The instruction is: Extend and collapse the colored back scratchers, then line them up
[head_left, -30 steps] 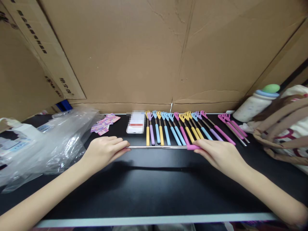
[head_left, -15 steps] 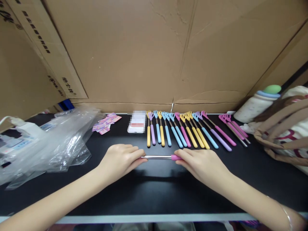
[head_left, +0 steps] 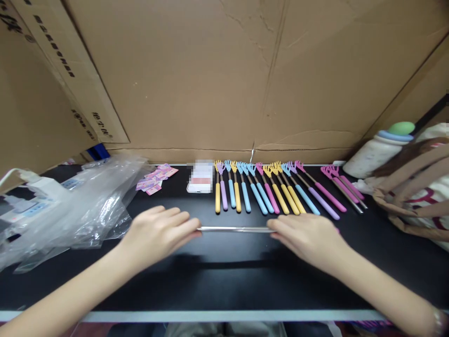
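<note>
Level above the near part of the black table, a thin telescopic metal rod (head_left: 235, 229) runs between my two hands. My left hand (head_left: 164, 230) is closed around its left end. Closed on the other end is my right hand (head_left: 305, 236), which hides most of what it grips; a speck of pink shows past it. Just beyond the hands lies a row of back scratchers (head_left: 246, 196) with claw-shaped heads and yellow, blue, purple and pink handles. Farther right are pink claw heads on bare metal rods (head_left: 351, 199), beside loose pink handles (head_left: 352, 188).
A phone (head_left: 199, 180) lies left of the row, near small pink printed cards (head_left: 156, 179). Clear plastic bags (head_left: 87, 206) partly cover a white power strip (head_left: 38, 201). At right stand a white bottle (head_left: 377, 152) and a fabric bag (head_left: 414, 192). Cardboard (head_left: 196, 79) walls the back.
My hands have moved apart, and a longer stretch of metal rod shows between them. The pink part seen by my right fingers is now mostly hidden.
</note>
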Tool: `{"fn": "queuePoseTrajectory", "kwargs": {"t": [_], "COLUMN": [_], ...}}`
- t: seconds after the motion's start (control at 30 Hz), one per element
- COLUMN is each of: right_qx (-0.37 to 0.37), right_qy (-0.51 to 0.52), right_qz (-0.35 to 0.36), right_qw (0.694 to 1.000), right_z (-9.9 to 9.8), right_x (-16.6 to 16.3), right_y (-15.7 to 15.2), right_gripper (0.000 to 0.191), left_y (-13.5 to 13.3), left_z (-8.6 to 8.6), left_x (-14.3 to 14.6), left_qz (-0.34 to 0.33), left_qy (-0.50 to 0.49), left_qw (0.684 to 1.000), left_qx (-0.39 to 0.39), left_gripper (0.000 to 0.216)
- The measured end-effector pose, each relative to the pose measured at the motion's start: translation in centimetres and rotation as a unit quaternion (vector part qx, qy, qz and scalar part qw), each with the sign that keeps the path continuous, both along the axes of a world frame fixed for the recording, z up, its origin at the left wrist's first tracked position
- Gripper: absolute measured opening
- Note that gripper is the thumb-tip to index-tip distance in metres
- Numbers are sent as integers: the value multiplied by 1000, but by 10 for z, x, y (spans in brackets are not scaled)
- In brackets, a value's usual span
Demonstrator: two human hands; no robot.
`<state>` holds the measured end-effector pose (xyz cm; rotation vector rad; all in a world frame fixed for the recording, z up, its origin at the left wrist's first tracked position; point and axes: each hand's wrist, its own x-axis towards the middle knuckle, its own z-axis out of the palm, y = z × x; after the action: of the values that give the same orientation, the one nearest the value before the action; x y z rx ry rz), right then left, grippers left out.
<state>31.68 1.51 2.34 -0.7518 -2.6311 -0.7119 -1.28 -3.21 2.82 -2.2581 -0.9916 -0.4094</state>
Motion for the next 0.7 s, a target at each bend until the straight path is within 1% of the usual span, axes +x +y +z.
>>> {"fn": "queuePoseTrajectory", "kwargs": {"t": [0.03, 0.1, 0.13, 0.2, 0.23, 0.27, 0.33, 0.47, 0.57, 0.7], "right_qx": [11, 57, 65, 56, 50, 51, 50, 40, 19, -3], "right_qy": [-3, 4, -5, -13, -19, -24, -30, -20, -3, 24], "right_qz": [-17, -66, -81, -101, -113, -115, -121, -130, -129, -148], "right_qw": [1000, 996, 995, 993, 992, 992, 991, 990, 992, 989], "right_z": [1, 2, 2, 0, -1, -2, -3, -4, -7, -9], "right_x": [19, 63, 84, 119, 131, 139, 148, 150, 152, 160], "right_y": [8, 25, 32, 42, 45, 46, 46, 47, 49, 47], "right_gripper": [30, 29, 29, 31, 32, 31, 30, 29, 28, 35], "left_y": [1, 4, 5, 6, 6, 6, 7, 9, 11, 12], "left_z": [1, 2, 1, -1, -2, -3, -2, 3, 3, -5], "left_x": [-17, -55, -73, -100, -108, -112, -112, -102, -104, -117], "left_qz": [14, 65, 89, 108, 112, 114, 104, 86, 94, 115], "left_qy": [8, 26, 43, 63, 71, 78, 88, 91, 86, 55], "left_qw": [1000, 997, 995, 992, 991, 990, 989, 991, 991, 992], "left_qx": [8, 32, 31, 28, 24, 34, 48, 57, 33, -23], "left_gripper": [24, 24, 25, 29, 29, 29, 28, 27, 25, 25]}}
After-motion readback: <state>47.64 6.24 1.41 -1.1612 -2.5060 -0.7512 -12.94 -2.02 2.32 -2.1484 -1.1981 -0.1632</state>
